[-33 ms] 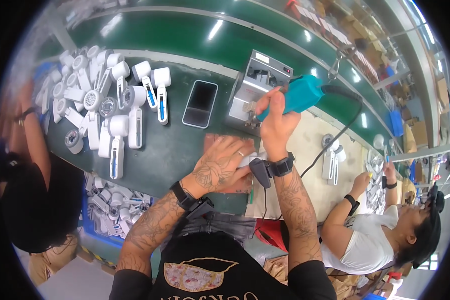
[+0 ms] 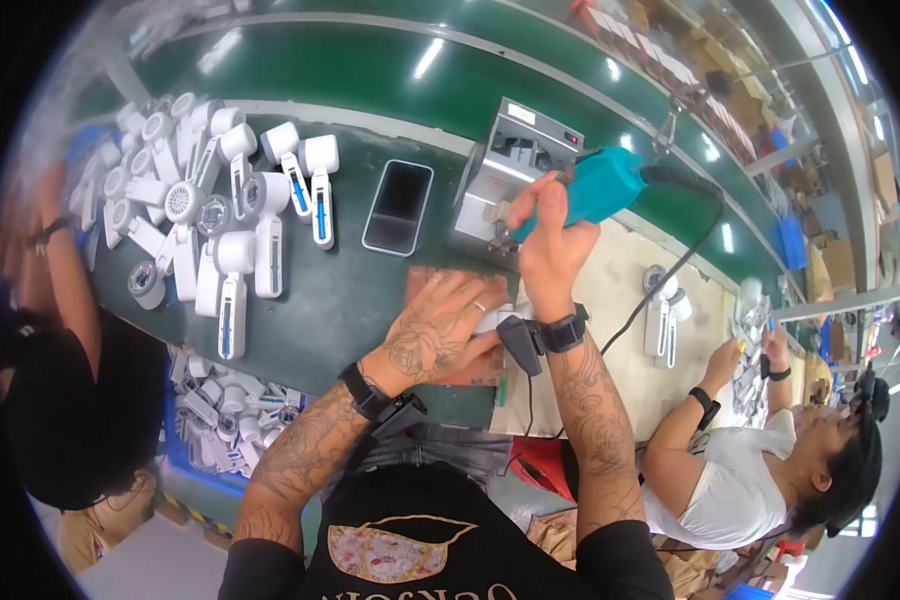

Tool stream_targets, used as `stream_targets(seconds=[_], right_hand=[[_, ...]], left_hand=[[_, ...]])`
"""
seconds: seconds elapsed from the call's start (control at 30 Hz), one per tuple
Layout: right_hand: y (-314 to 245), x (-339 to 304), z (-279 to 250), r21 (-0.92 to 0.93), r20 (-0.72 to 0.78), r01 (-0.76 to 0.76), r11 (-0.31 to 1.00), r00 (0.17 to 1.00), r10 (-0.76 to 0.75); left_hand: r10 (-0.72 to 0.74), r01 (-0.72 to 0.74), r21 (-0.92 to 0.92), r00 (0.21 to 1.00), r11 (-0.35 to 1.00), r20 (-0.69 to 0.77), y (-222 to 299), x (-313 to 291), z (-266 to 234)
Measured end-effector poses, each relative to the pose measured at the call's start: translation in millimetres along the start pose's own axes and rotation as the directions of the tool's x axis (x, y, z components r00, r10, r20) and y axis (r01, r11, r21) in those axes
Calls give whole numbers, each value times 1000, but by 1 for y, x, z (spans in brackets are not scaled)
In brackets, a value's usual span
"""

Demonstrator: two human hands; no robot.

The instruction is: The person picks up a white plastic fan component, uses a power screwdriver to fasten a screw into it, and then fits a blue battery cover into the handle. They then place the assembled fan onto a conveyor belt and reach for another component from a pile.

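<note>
My right hand [image 2: 552,240] is closed round a teal corded electric screwdriver [image 2: 606,188], raised beside a grey metal machine [image 2: 505,165]. The screwdriver's tip is hidden behind my fingers. Lower and to the left, my left hand [image 2: 440,320] lies over a reddish-brown mat [image 2: 458,376] on the bench. Its fingers are closed on a white plastic part [image 2: 492,320], most of which the hand and the right wrist's strap device cover, so its kind does not show.
Many white handheld fans [image 2: 182,203] are heaped on the bench at left. A phone [image 2: 398,208] lies behind my left hand. A blue crate [image 2: 232,415] of white parts stands below the bench. A black cord [image 2: 660,290] hangs at right. Co-workers sit on both sides.
</note>
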State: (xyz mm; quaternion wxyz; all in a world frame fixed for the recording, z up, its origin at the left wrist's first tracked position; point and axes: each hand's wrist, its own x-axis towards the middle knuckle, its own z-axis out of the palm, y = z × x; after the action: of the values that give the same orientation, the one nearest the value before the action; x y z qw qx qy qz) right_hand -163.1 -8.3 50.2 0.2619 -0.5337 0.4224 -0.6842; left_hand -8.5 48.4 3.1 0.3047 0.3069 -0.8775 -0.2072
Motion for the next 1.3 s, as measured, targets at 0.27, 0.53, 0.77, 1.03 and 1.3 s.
stream_targets(seconds=[0.27, 0.53, 0.77, 1.03, 1.3], right_hand=[[-38, -39, -23, 43, -37, -155, 987, 987, 157], [-33, -51, -30, 52, 0, -197, 979, 980, 197], [-30, -56, -26, 45, 17, -188, 981, 982, 187], [-23, -59, -28, 46, 55, -181, 982, 982, 178], [-33, -28, -9, 13, 0, -171, 985, 985, 171]], left_hand=[[-18, 18, -19, 1000, 1000, -1, -1, 0, -2], [-35, 36, -22, 998, 999, 48, -6, 0, 1], [-28, 27, 4, 999, 1000, 34, -5, -1, 5], [-15, 15, 22, 999, 1000, 43, -4, 1, 3], [-16, 15, -5, 1000, 1000, -27, -5, -4, -3]])
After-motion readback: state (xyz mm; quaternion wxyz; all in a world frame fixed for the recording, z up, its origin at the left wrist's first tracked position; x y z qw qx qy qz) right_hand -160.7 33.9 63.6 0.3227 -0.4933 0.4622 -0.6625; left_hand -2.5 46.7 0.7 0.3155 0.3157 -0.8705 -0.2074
